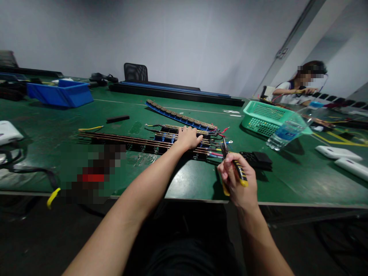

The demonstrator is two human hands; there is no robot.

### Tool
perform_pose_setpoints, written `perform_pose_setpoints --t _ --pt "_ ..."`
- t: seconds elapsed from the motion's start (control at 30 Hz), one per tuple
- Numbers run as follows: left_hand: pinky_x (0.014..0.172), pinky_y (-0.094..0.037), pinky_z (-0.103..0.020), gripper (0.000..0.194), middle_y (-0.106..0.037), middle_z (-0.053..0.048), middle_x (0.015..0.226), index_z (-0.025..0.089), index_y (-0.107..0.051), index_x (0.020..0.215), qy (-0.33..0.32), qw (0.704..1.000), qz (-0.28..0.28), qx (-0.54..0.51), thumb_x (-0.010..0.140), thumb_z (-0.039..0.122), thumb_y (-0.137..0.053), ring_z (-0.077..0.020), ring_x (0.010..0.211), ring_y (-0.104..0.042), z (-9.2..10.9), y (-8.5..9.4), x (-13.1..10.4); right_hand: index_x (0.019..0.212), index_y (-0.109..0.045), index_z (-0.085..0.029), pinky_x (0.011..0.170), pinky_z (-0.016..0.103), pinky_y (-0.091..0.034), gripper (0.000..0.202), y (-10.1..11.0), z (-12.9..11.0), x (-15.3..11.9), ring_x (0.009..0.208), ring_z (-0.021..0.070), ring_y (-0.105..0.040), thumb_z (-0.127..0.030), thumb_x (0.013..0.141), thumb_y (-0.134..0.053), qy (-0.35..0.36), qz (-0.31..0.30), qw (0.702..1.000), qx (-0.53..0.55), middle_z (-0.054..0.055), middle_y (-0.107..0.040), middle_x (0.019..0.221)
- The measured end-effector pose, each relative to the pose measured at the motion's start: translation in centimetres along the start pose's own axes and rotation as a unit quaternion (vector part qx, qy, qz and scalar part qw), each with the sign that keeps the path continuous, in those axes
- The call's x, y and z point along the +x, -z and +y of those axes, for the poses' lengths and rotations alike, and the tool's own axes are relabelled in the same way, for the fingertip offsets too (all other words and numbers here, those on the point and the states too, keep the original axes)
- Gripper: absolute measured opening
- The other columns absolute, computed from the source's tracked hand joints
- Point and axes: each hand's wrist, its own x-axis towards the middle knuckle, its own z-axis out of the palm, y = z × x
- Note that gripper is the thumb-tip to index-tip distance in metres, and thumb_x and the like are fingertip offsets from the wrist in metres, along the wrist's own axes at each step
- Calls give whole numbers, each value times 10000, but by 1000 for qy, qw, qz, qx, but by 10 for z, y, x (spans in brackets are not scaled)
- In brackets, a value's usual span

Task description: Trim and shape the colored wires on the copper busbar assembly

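Observation:
My right hand [240, 178] is closed round the yellow-and-black handles of a pair of pliers [225, 147]. The pliers' jaws point away from me, near the wire ends. Fingers spread, my left hand [188, 138] lies on top of a group of long dark strips with copper-coloured bars [138, 142]. Red, blue and yellow wires [215, 154] come out of the strips' right ends, and one carries a ring terminal [230, 142]. Just beyond lies a blue strip with similar bars [178, 115]. Whether the jaws grip a wire, I cannot tell.
A green perforated basket [260, 115] and a tilted clear water bottle [283, 134] stand at the right. A blue bin [61, 94] sits at the far left. Long dark profiles [172, 92] lie along the back. Another person [299, 90] works at the far right.

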Motion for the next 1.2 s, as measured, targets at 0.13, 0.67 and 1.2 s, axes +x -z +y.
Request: perform_pose_setpoints --t 0.13,0.67,1.2 --pt "1143 -348 -508 554 -601 -174 1438 156 -620 1364 -4 1000 15 -3 1050 549 -389 -367 1361 -492 0 -1 -1 870 -566 -235 388 163 -229 364 5 6 24 424 58 -327 -483 806 -824 -27 -5 999 22 -87 -459 533" --pt "1135 -359 -509 558 -613 -174 1419 143 -630 1347 -4 1000 25 -5 1049 551 -392 -366 1344 -505 -1 -3 -1 1257 -489 -311 531 277 -514 608 9 6 0 649 185 -663 -756 853 -582 -63 -3 986 155 54 -757 908" --pt "1148 -351 -509 578 -590 -174 1457 129 -604 1383 -2 1000 3 4 1053 549 -384 -366 1369 -487 0 -1 1 1223 -644 -270 443 189 -392 300 16 21 -27 506 48 -463 -324 937 -717 54 32 996 -61 12 -718 958"
